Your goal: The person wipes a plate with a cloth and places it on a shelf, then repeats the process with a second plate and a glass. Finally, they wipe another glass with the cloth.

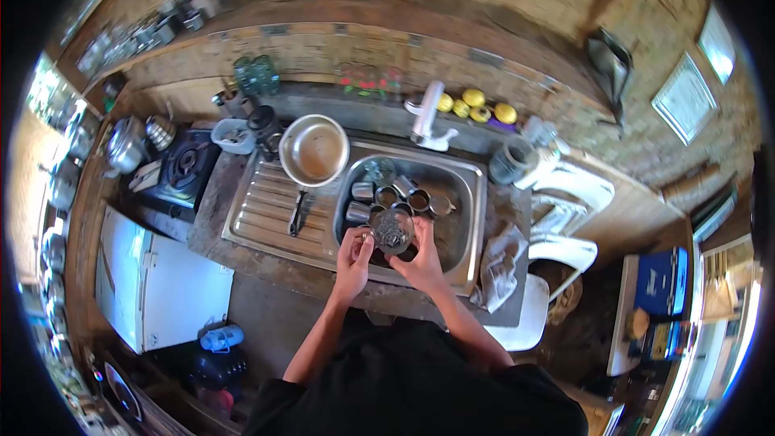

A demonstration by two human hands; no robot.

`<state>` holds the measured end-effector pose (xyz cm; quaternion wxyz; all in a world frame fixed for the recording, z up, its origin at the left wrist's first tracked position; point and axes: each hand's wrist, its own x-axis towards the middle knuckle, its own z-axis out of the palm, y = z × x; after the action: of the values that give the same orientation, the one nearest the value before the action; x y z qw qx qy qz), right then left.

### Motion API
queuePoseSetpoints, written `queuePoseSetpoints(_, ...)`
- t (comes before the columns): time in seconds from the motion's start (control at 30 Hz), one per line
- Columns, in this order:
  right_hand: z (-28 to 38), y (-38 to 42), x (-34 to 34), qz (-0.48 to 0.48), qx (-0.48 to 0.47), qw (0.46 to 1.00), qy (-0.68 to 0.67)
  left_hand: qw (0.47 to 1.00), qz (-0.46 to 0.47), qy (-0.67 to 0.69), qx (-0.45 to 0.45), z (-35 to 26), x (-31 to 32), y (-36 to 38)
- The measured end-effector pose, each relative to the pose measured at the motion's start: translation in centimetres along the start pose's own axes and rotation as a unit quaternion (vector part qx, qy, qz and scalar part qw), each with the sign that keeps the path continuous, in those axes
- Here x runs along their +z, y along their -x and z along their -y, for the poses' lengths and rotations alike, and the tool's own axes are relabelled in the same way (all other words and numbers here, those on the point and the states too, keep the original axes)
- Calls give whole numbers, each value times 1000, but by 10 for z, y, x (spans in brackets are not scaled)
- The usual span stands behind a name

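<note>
Over the near part of the sink basin (462, 254), I hold a clear patterned drinking glass (393, 230) between both hands. My left hand (353, 258) grips its left side with curled fingers. On the other side, my right hand (421, 260) wraps its fingers and thumb around the lower right of the glass. Several metal mugs (418, 200) lie in the basin just beyond my hands, some tipped over. Another clear glass (379, 169) rests at the basin's far left corner.
A steel pot (313, 151) and a dark-handled utensil (298, 214) sit on the ribbed drainboard (262, 206). The white tap (428, 117) rises behind the basin. A grey cloth (502, 262) lies to the right. Yellow fruit (474, 98) lines the back ledge; a stove (184, 165) stands left.
</note>
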<state>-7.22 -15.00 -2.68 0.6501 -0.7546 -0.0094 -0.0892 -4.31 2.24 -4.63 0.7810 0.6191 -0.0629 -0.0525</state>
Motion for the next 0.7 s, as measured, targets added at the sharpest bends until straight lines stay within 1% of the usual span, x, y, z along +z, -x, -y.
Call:
queuePoseSetpoints(0.03,3,-7,13,9,-6,1000,29,998,-8,-53,39,-16,-10,0)
queuePoseSetpoints(0.07,8,-16,26,29,-25,999,-3,984,-40,-133,112,-32,-19,-2)
queuePoseSetpoints(0.17,23,-50,65,60,-30,998,8,945,-72,-233,218,-52,-57,-14)
queuePoseSetpoints(0.2,27,-64,80,70,-35,997,-15,923,-65,-290,242,-73,-69,-22)
queuePoseSetpoints(0.3,75,-117,124,36,-129,988,82,948,-117,-161,249,-96,-105,-61)
queuePoseSetpoints(0.33,92,-135,140,34,-106,992,63,924,-112,-225,287,-115,-125,-77)
queuePoseSetpoints(0.43,145,-190,185,-6,-225,970,96,882,-128,-244,383,-170,-167,-134)
queuePoseSetpoints(0.47,170,-203,198,-25,-241,963,115,890,-128,-211,384,-184,-180,-153)
queuePoseSetpoints(0.57,204,-265,234,-66,-362,920,133,886,-148,-146,414,-233,-203,-208)
queuePoseSetpoints(0.67,238,-330,256,-94,-423,890,140,874,-150,-180,425,-285,-223,-266)
queuePoseSetpoints(0.7,251,-349,261,-100,-431,883,158,854,-151,-206,453,-301,-229,-287)
